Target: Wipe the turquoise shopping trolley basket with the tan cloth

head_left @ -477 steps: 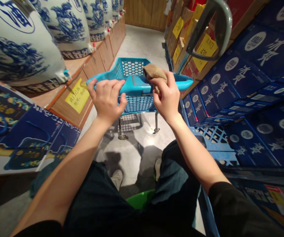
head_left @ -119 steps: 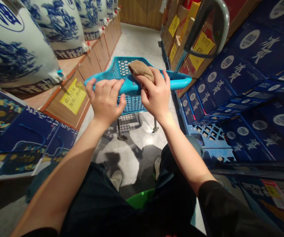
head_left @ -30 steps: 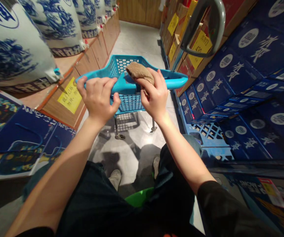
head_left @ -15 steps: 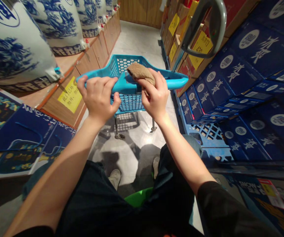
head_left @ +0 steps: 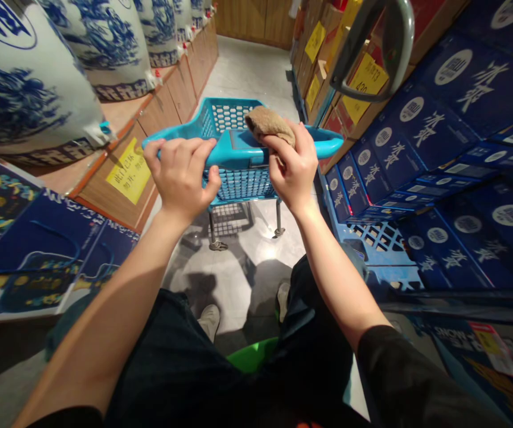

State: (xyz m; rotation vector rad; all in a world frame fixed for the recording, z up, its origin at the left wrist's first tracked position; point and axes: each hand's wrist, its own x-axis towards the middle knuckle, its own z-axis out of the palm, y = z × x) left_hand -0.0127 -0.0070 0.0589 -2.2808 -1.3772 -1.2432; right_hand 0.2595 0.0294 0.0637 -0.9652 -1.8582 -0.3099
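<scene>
A blue plastic shopping cart stands right in front of me, its handle running across the view. My left hand is wrapped over the left part of that handle, thumb on the near side. In my right hand a folded brown cloth is pinched, resting against the handle right of its middle panel. Part of the cloth is hidden under the fingers. Through the basket's mesh I see the floor.
Large blue-and-white porcelain jars line a wooden cabinet on the left. Stacked dark blue cartons fill the right, on a blue plastic pallet. A grey loop handle rises at upper right. Something green lies beneath me.
My right hand has slid the cloth a little to the right along the handle. The left hand keeps its hold on the cart handle.
</scene>
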